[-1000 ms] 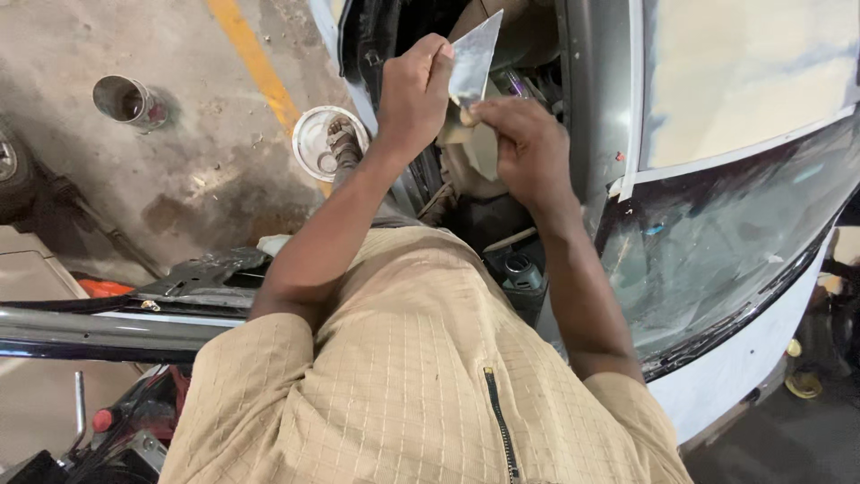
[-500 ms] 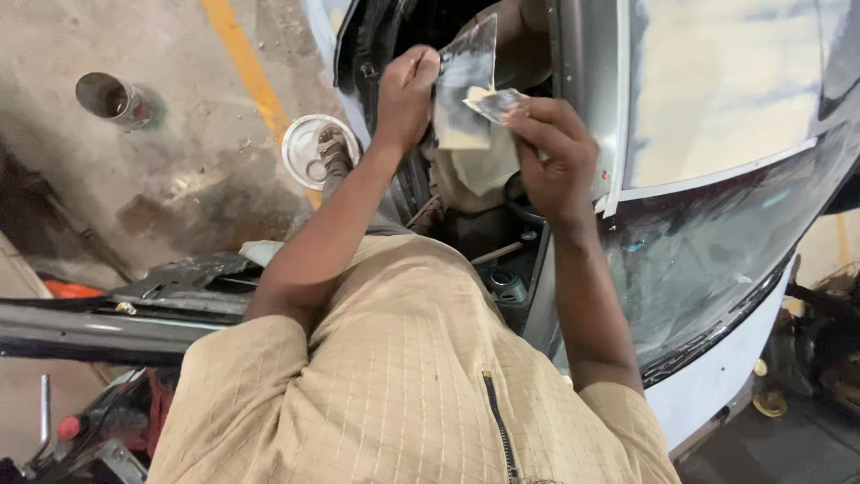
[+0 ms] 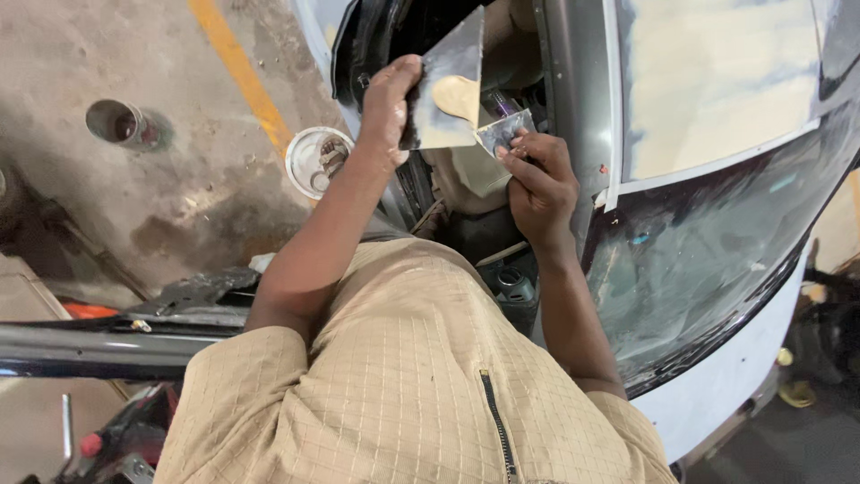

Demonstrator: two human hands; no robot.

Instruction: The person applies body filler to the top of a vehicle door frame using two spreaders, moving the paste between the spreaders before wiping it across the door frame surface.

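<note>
Holding a flat metal plate (image 3: 445, 90) w/ a tan blob of filler (image 3: 457, 94) on it, left hand (image 3: 391, 99) has fingers clamped on the plate's left edge. Right hand (image 3: 537, 179) pinches a small scraper (image 3: 506, 133), blade touching the plate's lower right corner. Both sit over the open car door gap, tight btwn dark door edge and grey pillar (image 3: 578, 99). Open floor (image 3: 107, 197) to the left, w/ a can (image 3: 121, 124) and a round tin (image 3: 318, 161). Vs 0.5 s ago: plate higher, scraper lower.
</note>
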